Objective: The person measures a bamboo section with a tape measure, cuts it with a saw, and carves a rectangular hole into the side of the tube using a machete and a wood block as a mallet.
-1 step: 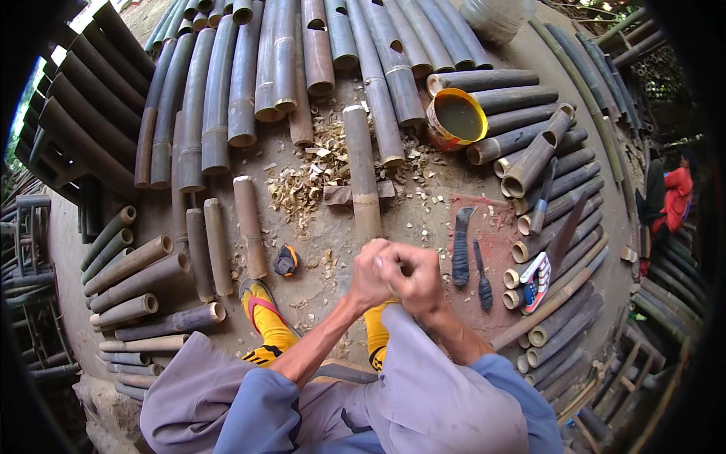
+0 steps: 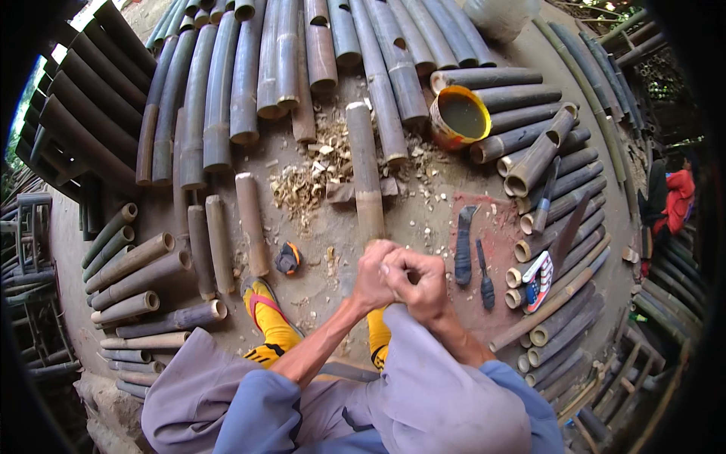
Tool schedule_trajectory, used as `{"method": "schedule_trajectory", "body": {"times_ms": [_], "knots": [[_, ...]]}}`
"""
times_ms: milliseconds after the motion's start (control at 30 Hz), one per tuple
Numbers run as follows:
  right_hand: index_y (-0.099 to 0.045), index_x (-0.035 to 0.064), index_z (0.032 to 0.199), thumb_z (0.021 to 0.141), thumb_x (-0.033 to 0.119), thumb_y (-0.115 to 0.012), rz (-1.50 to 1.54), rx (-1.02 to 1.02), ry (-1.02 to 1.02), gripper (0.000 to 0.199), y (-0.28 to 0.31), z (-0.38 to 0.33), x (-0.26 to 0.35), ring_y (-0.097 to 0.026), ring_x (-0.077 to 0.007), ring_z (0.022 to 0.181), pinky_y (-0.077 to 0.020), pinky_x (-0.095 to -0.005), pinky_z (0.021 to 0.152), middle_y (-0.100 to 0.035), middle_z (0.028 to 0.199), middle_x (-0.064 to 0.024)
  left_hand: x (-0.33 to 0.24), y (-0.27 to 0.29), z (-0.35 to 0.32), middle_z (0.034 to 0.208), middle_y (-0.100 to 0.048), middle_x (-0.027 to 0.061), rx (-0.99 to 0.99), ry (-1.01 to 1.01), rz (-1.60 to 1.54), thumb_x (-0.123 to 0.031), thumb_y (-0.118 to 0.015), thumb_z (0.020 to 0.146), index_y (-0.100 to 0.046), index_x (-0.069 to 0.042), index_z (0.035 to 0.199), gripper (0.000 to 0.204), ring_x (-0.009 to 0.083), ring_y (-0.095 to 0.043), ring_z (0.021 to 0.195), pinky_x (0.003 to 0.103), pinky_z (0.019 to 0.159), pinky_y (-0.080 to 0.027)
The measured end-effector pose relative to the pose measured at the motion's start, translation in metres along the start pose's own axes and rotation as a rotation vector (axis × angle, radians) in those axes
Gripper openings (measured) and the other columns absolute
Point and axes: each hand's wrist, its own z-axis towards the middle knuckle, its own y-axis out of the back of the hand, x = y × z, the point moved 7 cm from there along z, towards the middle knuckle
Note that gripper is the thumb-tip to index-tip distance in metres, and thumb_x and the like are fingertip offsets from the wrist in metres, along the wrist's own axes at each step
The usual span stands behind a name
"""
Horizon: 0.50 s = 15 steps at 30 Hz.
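Observation:
My left hand (image 2: 373,274) and my right hand (image 2: 420,283) are both closed and pressed together in front of my knees. A dark hollow shows in the curl of my right fist; whatever lies between the hands, if anything, is hidden. Just beyond my left hand is the near end of a bamboo tube (image 2: 364,159), which points away from me across a small wooden block (image 2: 340,193). Pale bamboo shavings (image 2: 304,185) are heaped around its far part. On a red mat (image 2: 495,219) to the right lie a machete with a dark wrapped handle (image 2: 463,246) and a slimmer dark-handled tool (image 2: 485,276).
Bamboo tubes (image 2: 219,98) lie in rows ahead and at both sides. A yellow-rimmed bucket of dark liquid (image 2: 463,117) stands at the far right. A handsaw (image 2: 540,280) rests on the right-hand tubes. An orange-black tape measure (image 2: 287,258) lies near my left foot. Another person (image 2: 678,198) is far right.
The whole scene has shifted very slightly in the picture. My hands stay closed together in nearly the same place.

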Motion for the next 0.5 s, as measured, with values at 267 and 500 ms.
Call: {"method": "schedule_trajectory", "body": {"times_ms": [267, 500], "knots": [[-0.056, -0.0022, 0.066, 0.088, 0.003, -0.055, 0.020, 0.038, 0.065, 0.022, 0.007, -0.016, -0.001, -0.046, -0.0046, 0.058, -0.0358, -0.0205, 0.052, -0.059, 0.067, -0.0025, -0.015, -0.003, -0.001, 0.081, -0.058, 0.0139, 0.049, -0.099, 0.010, -0.015, -0.070, 0.062, -0.060, -0.001, 0.080, 0.025, 0.0334, -0.056, 0.079, 0.041, 0.073, -0.043], [-0.055, -0.0039, 0.069, 0.086, 0.006, -0.058, 0.158, -0.010, 0.004, 0.020, 0.020, -0.005, 0.075, -0.054, -0.0083, 0.064, -0.0444, -0.0248, 0.059, -0.061, 0.069, -0.0059, -0.067, -0.020, -0.002, 0.075, -0.052, 0.0144, 0.064, -0.100, -0.137, -0.015, -0.071, 0.059, -0.056, -0.001, 0.087, 0.035, 0.0352, -0.054, 0.075, 0.041, 0.069, -0.041]]}}
